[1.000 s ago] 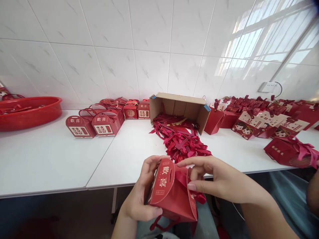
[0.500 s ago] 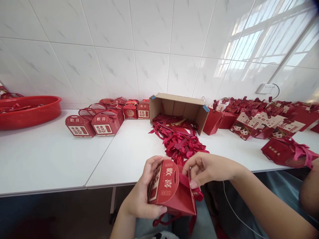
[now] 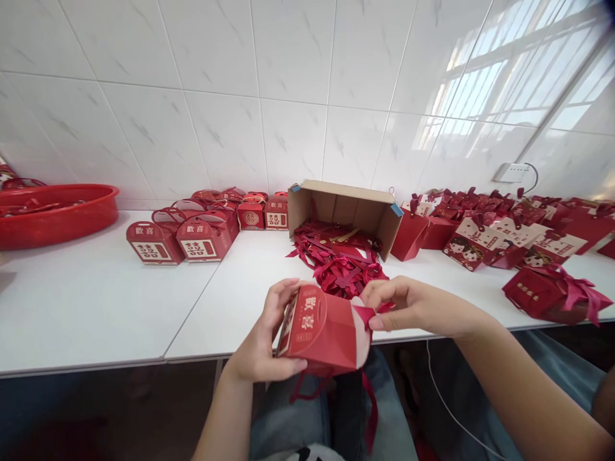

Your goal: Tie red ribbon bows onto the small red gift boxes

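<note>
A red gift box is tilted above my lap at the table's front edge, its pale inner flap showing on the right. My left hand wraps round its left end, thumb below and fingers above. At the right end, my right hand pinches a piece of dark pink ribbon beside the flap. A loose ribbon tail hangs beneath the box, and a red loop droops under its middle. Just beyond the hands lies a heap of ribbons, spilling from a cardboard box on its side.
Finished-looking red boxes stand at the left back of the white table. A red basin is far left. Many boxes fill the right, with a bow-tied one near the edge. A person's arm shows at far right.
The held box has moved slightly left and up. Its right-hand flap has swung outward, showing its pale inside. My right hand has shifted up a little with the ribbon.
</note>
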The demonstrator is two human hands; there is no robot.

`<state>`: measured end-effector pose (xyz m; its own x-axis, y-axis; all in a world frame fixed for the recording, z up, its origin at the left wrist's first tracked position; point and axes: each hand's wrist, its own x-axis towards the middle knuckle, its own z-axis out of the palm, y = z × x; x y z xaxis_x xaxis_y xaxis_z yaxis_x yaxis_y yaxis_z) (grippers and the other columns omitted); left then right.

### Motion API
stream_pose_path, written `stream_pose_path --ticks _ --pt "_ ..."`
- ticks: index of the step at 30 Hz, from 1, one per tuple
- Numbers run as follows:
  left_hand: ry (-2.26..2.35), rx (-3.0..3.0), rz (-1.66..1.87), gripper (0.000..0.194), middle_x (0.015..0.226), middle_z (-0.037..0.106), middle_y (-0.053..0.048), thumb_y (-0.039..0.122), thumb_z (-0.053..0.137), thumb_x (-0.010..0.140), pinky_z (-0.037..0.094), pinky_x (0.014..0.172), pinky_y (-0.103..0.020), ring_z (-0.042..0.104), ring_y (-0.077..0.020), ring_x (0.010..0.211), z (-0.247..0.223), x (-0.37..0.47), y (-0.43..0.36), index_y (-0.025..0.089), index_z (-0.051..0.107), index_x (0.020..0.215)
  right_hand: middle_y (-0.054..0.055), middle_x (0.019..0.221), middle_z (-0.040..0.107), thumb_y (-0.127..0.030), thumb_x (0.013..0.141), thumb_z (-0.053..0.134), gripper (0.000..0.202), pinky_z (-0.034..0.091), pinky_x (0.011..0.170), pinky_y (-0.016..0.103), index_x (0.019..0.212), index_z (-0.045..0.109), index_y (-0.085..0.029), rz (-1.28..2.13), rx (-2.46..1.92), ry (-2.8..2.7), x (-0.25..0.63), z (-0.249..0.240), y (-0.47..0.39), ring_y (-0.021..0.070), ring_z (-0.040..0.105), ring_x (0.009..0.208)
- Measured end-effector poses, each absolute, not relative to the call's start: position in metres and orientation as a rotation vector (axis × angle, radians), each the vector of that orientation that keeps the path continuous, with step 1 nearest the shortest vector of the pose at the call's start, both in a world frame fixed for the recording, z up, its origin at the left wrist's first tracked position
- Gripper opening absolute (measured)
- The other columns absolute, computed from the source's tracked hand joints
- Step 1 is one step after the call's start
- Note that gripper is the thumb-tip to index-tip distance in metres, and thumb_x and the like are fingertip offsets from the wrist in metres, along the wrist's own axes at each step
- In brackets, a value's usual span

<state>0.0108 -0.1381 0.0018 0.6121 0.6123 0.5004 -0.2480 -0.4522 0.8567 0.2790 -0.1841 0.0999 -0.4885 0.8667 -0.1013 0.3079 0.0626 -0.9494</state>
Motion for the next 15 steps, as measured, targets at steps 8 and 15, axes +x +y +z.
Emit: stream_pose_path --ticks 8,15 --pt "0.447 1.774 0.844 0.082 0.146 0.034 -0.014 0.03 0.074 0.067 0.026 0.11 -0.049 0.029 -0.0321 0.137 0.019 -0.004 -0.096 0.026 0.03 0.135 0.004 0.104 0.064 -0.038 0.077 0.07 0.015 0.047 0.083 0.035 0.079 0.066 -0.024 1.067 -1.067 -1.614 0.295 0.129 -0.198 0.0209 0.058 0.094" --pt "0.63 1.724 0.898 0.064 0.15 0.032 -0.011 0.029 0.067 0.075 0.028 0.111 -0.048 0.026 -0.0282 0.14 0.011 -0.008 -0.09 0.028 0.039 0.132 0.002 0.08 0.065 -0.035 0.082 0.064 0.006 0.05 0.079 0.039 0.083 0.068 -0.031 0.695 -0.685 -1.385 0.306 0.144 -0.212 0.0215 0.063 0.083"
